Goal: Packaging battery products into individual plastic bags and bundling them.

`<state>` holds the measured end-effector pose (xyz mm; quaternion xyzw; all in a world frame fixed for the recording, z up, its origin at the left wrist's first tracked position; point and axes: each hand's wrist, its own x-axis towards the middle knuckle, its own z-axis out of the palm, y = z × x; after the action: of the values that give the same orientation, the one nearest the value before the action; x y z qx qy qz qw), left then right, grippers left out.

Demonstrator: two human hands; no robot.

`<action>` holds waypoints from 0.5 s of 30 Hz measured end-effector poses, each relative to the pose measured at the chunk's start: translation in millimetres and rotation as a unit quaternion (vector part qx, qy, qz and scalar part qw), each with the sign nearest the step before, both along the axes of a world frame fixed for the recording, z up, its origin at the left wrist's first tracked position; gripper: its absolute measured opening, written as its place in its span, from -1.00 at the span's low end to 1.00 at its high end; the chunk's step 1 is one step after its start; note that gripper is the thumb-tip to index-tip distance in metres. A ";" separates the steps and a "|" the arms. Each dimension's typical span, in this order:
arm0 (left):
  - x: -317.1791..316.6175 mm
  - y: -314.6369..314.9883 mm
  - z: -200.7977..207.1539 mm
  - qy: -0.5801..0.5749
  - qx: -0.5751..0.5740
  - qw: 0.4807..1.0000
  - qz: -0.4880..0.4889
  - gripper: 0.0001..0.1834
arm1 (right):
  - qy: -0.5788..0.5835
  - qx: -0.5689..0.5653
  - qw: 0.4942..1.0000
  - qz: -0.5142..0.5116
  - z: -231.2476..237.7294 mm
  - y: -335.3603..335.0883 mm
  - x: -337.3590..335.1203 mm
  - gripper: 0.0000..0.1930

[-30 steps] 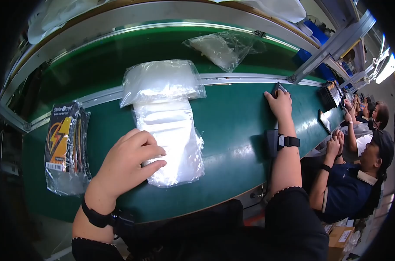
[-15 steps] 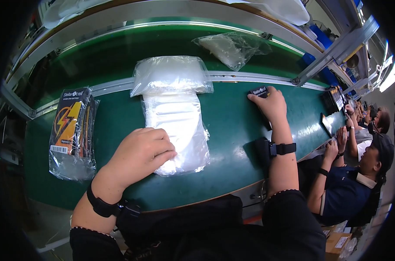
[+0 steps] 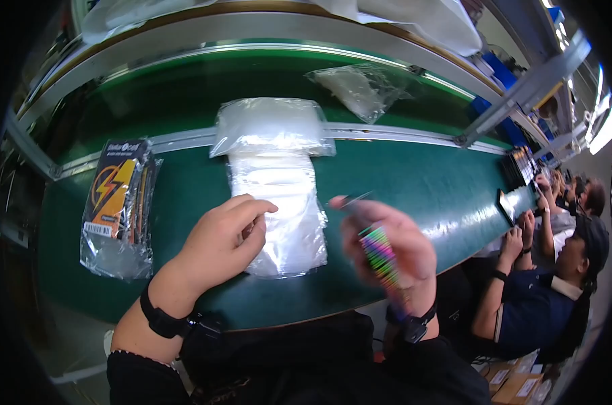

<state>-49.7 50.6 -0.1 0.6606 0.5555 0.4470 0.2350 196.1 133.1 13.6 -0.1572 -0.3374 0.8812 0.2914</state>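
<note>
- Head view: clock face centred on the clear bags [image 3: 289, 233], 12 pointing away from the person, across the green table [image 3: 414, 179].
- Right hand [image 3: 408, 253], 4 o'clock: grasping a dark pack [image 3: 381, 255], fingers wrapped round it. Rainbow-shiny side shows; hand and pack are blurred, so the exact finger placement is unclear. Looks raised above the table, just beside the bags and not touching them.
- Left hand [image 3: 226, 235], 8 o'clock: fingers curled, thumb and forefinger close together over the near-left part of the bags. Can't tell if they pinch a layer or just rest there.
- 12 o'clock: plump clear bundle [image 3: 272, 125] overlapping the far end of the bags.
- 9 o'clock: orange-and-black packs [image 3: 110, 196] in clear wrap, standing close together, well apart from the left hand.
- 1 o'clock: crumpled clear bag [image 3: 360, 91], beyond the metal rail.
- Step in hand, my read: pack held on the right, left hand minding the bags.
- Next move, judged from the pose: calls for a firm hold on the pack, plus left fingertips catching one thin layer only. Slippery film, so doubles look like the main risk.
</note>
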 end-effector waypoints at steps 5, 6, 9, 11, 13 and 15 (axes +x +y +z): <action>-5.1 -1.3 0.4 0.043 0.013 0.999 -0.011 -0.90 | 0.022 -0.082 0.981 0.177 13.1 -22.2 -29.3 -0.43; -4.2 -1.8 1.8 0.037 0.016 0.999 -0.002 -0.92 | -0.028 -0.078 0.984 0.159 14.1 -25.8 -32.5 -0.41; -3.1 -1.1 3.2 0.011 0.016 1.000 -0.011 -0.93 | -0.067 -0.053 0.988 0.130 0.1 -25.6 -41.9 -0.36; -3.4 -2.8 0.5 0.002 0.019 1.000 0.005 -0.92 | -0.071 -0.034 0.991 0.107 -5.6 -25.4 -50.1 -0.41; -3.0 -1.1 0.1 0.022 0.049 0.999 -0.002 -0.92 | -0.092 0.012 0.994 0.062 -7.1 -23.9 -53.2 -0.42; -2.9 -0.5 0.4 0.000 0.022 1.000 0.011 -0.94 | -0.103 0.023 0.994 0.036 -7.6 -23.2 -53.3 -0.46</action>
<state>-52.6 50.1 0.3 0.6593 0.5529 0.4617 0.2156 142.9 109.8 5.9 -0.2278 -0.3909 0.8626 0.2264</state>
